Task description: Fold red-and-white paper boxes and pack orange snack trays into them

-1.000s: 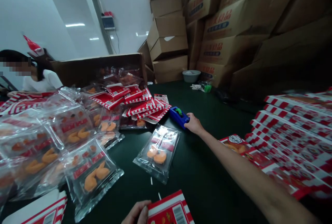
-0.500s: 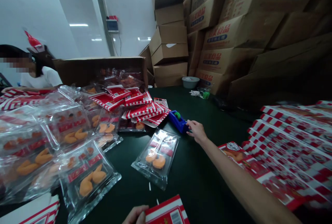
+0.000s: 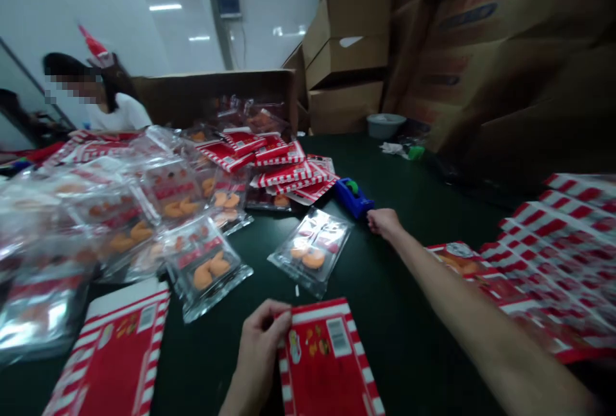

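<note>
My left hand (image 3: 262,342) pinches the upper left edge of a red-and-white striped packaging box (image 3: 320,364) with a barcode on it. At the front end of a blue tape dispenser (image 3: 355,199) is my right hand (image 3: 385,222), its fingers closed; whatever lies between them is too small to make out. A green roll (image 3: 353,187) sits in the dispenser. Between my hands and a little beyond lies a clear packet (image 3: 312,252) with orange fortune-cookie-shaped pieces. Another such clear packet (image 3: 205,268) lies left of it. A second striped box (image 3: 115,352) rests at the lower left.
A heap of clear packets (image 3: 120,210) covers the left, with striped boxes (image 3: 283,172) piled behind. More printed boxes (image 3: 568,262) are stacked at right. Cartons (image 3: 346,104) and a grey bowl (image 3: 386,126) stand at the back. A person (image 3: 118,108) sits at the far left.
The view has tilted down and turned left, so more of my left hand and its box shows. My right hand stays at the tape dispenser, its fingers now closed tighter.
</note>
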`<action>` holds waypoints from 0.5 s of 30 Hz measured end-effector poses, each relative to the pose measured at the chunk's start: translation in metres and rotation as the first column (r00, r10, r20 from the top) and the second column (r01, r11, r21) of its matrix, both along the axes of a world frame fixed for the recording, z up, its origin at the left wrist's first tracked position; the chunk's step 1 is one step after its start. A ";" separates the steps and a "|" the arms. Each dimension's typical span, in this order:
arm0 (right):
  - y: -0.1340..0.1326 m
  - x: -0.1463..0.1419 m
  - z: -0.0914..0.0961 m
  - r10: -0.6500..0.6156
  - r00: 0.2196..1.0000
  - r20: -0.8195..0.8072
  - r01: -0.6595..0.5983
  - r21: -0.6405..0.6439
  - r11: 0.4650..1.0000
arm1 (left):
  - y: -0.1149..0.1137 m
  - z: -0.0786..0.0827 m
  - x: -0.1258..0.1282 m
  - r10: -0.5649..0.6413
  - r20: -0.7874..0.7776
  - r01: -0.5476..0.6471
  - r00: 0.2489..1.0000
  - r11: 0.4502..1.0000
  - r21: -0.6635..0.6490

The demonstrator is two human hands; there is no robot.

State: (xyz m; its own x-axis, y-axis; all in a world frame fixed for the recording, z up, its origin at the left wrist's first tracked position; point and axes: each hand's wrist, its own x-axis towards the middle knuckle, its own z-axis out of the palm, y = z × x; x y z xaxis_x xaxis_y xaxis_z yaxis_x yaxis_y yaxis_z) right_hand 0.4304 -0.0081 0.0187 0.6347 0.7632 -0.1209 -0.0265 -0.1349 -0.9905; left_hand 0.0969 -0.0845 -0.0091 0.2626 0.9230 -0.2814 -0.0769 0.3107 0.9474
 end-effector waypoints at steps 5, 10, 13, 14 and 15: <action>-0.070 -0.052 0.076 0.139 0.984 -0.112 -0.114 0.201 0.973 | 0.006 0.072 -0.004 0.070 0.154 -0.144 0.986 0.830 0.538; -0.149 -0.132 0.100 0.500 0.854 -0.144 -0.378 0.489 0.786 | -0.016 0.106 0.010 0.200 -0.033 0.004 0.979 0.146 0.989; -0.146 -0.155 0.085 0.551 0.777 -0.305 -0.374 0.481 0.793 | -0.025 0.108 0.020 0.241 -0.057 0.096 0.969 -0.151 0.984; -0.142 -0.157 0.079 0.552 0.752 -0.360 -0.360 0.477 0.802 | -0.027 0.108 0.022 0.250 -0.070 0.121 0.966 -0.193 0.974; -0.139 -0.158 0.074 0.556 0.729 -0.399 -0.357 0.470 0.807 | -0.028 0.108 0.023 0.264 -0.084 0.144 0.961 -0.216 0.966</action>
State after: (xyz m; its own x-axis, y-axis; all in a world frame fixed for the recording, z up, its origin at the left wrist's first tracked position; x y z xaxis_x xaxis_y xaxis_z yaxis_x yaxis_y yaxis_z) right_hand 0.2727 -0.1472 0.0924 0.1196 0.9928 0.0106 -0.5488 0.0750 -0.8326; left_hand 0.1194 -0.1125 0.0990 0.3183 0.1343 0.9384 0.1948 -0.9781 0.0739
